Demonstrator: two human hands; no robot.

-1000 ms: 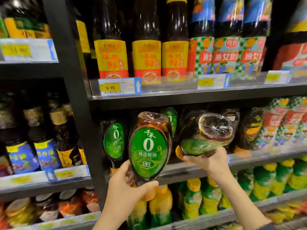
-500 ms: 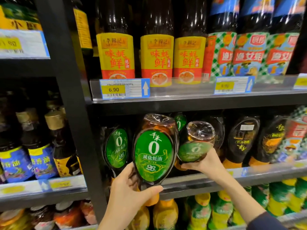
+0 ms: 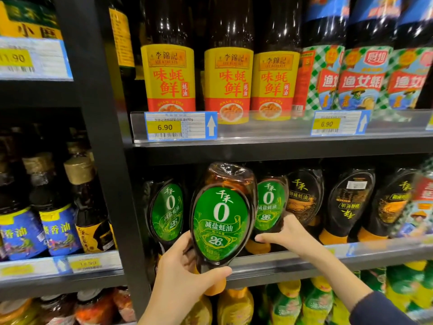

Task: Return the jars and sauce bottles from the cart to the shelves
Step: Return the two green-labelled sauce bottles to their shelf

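Observation:
My left hand (image 3: pixel 185 275) grips the neck of a green-label oyster sauce squeeze bottle (image 3: pixel 221 219), cap down, held just in front of the middle shelf (image 3: pixel 304 259). My right hand (image 3: pixel 288 235) wraps a second green-label bottle (image 3: pixel 269 205) that stands upright, cap down, on that shelf. A third bottle of the same kind (image 3: pixel 167 209) stands to the left, beside the black upright post (image 3: pixel 105 160). The cart is out of view.
Dark squeeze bottles with orange caps (image 3: pixel 349 205) fill the middle shelf to the right. Tall yellow-label bottles (image 3: pixel 228 83) and checked-label ones (image 3: pixel 360 76) stand on the shelf above. Blue-label bottles (image 3: pixel 58 228) sit left of the post. Yellow-green bottles (image 3: pixel 311 301) line the shelf below.
My right hand has tipped its bottle from lying sideways to upright and pushed it back onto the shelf. The left hand's bottle stays in front. The camera has moved closer.

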